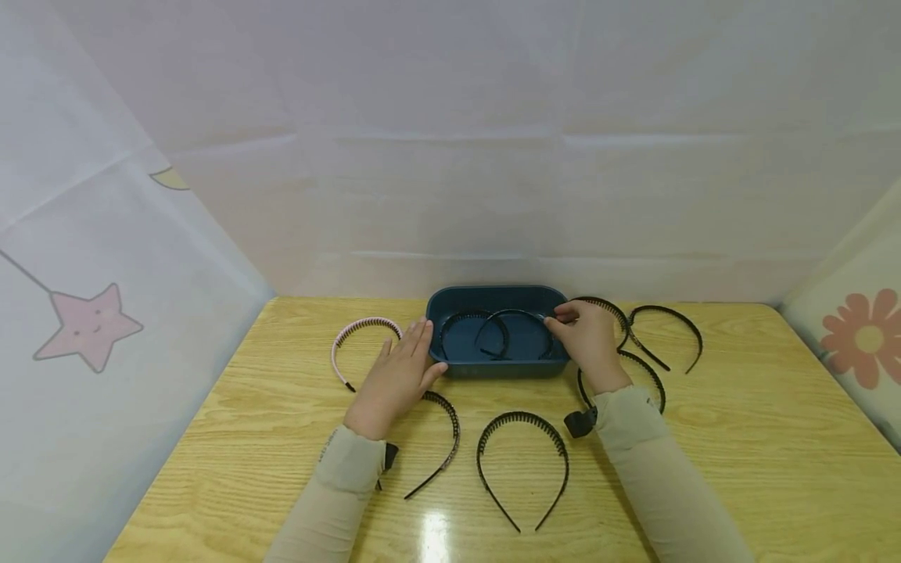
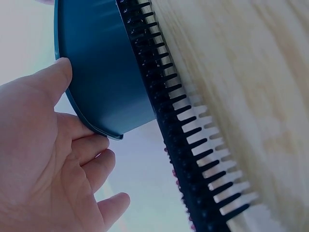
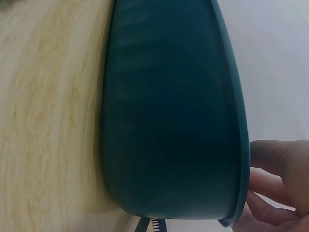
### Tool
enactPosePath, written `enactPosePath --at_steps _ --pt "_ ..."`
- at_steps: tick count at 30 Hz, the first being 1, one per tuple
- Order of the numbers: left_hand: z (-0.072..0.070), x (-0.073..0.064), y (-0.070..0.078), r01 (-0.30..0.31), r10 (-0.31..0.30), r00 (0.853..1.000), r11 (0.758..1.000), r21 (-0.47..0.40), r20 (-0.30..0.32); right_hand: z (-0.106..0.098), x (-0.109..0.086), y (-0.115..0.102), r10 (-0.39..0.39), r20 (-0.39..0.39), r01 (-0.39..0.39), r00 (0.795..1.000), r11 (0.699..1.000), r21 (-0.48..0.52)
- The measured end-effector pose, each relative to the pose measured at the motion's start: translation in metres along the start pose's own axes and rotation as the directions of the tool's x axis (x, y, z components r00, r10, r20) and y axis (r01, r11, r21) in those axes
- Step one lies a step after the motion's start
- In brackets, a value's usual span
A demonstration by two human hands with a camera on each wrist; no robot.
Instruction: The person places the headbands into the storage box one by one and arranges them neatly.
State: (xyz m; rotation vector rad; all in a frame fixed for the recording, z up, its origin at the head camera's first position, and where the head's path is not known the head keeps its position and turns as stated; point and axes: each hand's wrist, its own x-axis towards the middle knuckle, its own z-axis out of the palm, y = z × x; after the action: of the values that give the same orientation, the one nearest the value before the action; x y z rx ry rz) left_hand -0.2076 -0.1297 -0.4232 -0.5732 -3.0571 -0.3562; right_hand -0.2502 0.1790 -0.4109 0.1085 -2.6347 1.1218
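A dark blue plastic bin (image 1: 507, 371) stands near the table's far edge with two black headbands inside, overlapping each other. My left hand (image 1: 397, 379) rests against the bin's left end, fingers extended along the rim; the left wrist view shows the thumb and fingers at the bin's edge (image 2: 91, 126). My right hand (image 1: 587, 336) reaches over the right rim with curled fingers, pinching the side of the right-hand black headband (image 1: 517, 312) in the bin. In the right wrist view, the bin wall (image 3: 169, 121) hides the fingertips of that hand (image 3: 275, 188).
A pink toothed headband (image 1: 366, 321) lies left of the bin. A black toothed headband (image 1: 522, 416) is in front, another (image 1: 454, 426) beside my left wrist. Several black headbands, including one at far right (image 1: 676, 313), lie around my right hand. A cloth backdrop (image 1: 450, 195) rises behind.
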Motion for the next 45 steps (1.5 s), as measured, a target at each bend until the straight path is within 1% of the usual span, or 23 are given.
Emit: enactPosePath --at_steps 5,8,13,16,25,32,38,45 --pt "0.0 0.001 0.0 0.01 -0.01 1.0 1.0 0.004 0.012 -0.003 -0.002 0.003 -0.019 -0.011 0.019 1.0 0.999 0.05" --pt "0.0 0.001 0.001 0.007 -0.007 1.0 1.0 0.006 0.011 -0.008 -0.004 0.004 -0.021 0.007 0.02 1.0 0.995 0.1" --pt "0.0 0.0 0.002 0.0 0.0 1.0 1.0 -0.002 0.001 -0.019 -0.008 0.009 -0.048 0.017 0.046 0.999 0.991 0.129" --pt "-0.001 -0.001 0.003 0.002 -0.002 1.0 1.0 -0.006 0.0 -0.029 -0.01 0.013 -0.062 0.026 0.059 0.998 0.993 0.105" --pt "0.0 0.0 0.003 0.002 -0.002 1.0 1.0 -0.003 0.001 -0.056 -0.017 0.031 -0.057 0.041 0.057 0.998 0.998 0.02" --pt "0.001 0.001 0.002 0.001 -0.001 1.0 1.0 -0.004 -0.003 -0.071 -0.018 0.047 -0.04 0.125 0.046 0.991 0.998 -0.047" --pt "0.001 0.0 0.003 0.007 -0.007 1.0 1.0 0.0 0.007 -0.08 -0.017 0.057 -0.014 0.226 0.044 0.974 0.991 -0.126" --pt "0.001 0.0 0.002 0.008 -0.008 1.0 1.0 -0.005 0.002 -0.089 -0.013 0.074 0.027 0.285 0.036 0.958 0.976 -0.213"
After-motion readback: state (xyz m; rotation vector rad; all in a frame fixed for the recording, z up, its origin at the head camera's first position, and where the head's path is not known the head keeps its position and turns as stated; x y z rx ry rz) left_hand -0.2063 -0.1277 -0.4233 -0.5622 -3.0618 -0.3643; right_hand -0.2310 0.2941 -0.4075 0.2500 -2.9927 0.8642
